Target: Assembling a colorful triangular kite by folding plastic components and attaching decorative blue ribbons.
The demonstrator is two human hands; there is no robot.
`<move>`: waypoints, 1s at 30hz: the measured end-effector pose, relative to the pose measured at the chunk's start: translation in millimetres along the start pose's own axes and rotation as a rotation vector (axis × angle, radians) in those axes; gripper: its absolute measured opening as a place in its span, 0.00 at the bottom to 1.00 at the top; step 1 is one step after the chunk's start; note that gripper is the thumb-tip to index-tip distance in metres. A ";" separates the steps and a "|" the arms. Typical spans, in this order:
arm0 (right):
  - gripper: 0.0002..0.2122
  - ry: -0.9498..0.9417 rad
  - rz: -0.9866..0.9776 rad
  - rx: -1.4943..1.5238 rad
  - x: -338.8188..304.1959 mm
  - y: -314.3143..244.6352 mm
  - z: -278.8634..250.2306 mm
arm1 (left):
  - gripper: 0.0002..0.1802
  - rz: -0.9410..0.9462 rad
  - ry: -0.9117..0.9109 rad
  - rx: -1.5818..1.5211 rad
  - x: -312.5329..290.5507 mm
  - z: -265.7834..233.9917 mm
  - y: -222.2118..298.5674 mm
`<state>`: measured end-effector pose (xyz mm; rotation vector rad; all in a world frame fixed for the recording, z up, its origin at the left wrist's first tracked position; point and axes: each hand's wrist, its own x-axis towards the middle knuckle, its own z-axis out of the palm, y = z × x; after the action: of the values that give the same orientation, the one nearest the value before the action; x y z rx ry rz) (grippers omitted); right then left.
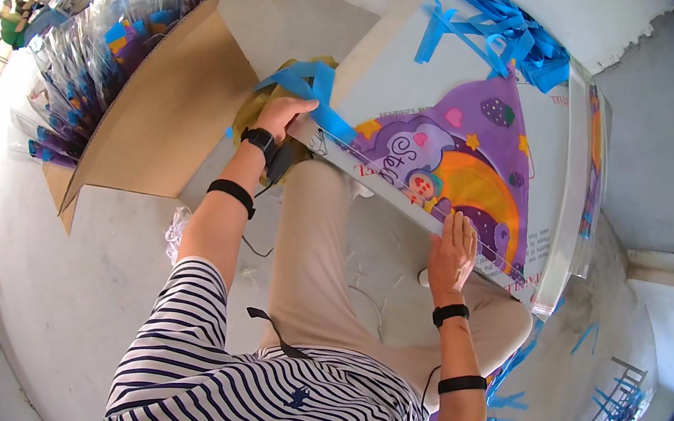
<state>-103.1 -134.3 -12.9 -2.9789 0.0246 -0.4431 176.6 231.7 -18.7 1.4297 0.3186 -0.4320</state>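
Observation:
A flat purple triangular piece of printed cloth point(490, 103), with an orange moon, stars and a cartoon face, lies on a white printed board point(385, 54) across my lap. Clear plastic film point(393, 182) runs along its near edge. At the board's left corner, my left hand point(281, 117) is closed on the film's end; its lower fingers are partly hidden. A blue ribbon point(329, 115) passes beside that thumb, over a brownish-gold bundle point(248, 116). My right hand point(455, 251) lies on the film's near edge, fingers stretched out and flat, holding nothing.
Many blue strips point(508, 32) are heaped at the board's far end. Filled clear packets point(590, 177) hang along its right side. A cardboard box point(164, 91) full of clear-bagged purple pieces point(108, 58) stands left. More blue strips point(513, 399) lie on the floor right.

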 end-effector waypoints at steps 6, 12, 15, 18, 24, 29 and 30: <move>0.27 -0.020 -0.015 0.023 0.1 -1.8 0.6 | 0.10 0.080 0.066 -0.204 17.9 -4.2 4.0; 0.31 -0.011 -0.006 -0.023 -3.1 1.2 3.9 | 0.13 0.289 0.376 0.313 3.8 13.9 18.6; 0.31 -0.027 0.007 -0.015 -3.4 0.3 4.4 | 0.15 0.594 0.548 0.775 -19.5 25.4 12.5; 0.31 -0.029 0.031 -0.021 -3.5 -0.9 2.6 | 0.14 0.887 0.472 0.914 -47.7 38.8 5.3; 0.32 -0.008 0.034 -0.008 -6.7 -2.5 9.8 | 0.09 1.042 -0.115 1.094 -56.5 50.7 -0.5; 0.33 -0.039 0.048 0.041 -6.4 -5.0 11.7 | 0.08 0.908 -0.191 1.159 -40.6 48.6 -7.6; 0.33 -0.038 0.048 0.042 -5.7 -5.7 11.4 | 0.07 0.882 -0.194 1.158 -36.1 45.5 -8.9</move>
<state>-105.3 -127.0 -24.7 -2.9373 0.0820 -0.3760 138.5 189.2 -4.3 2.4140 -0.8580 0.0322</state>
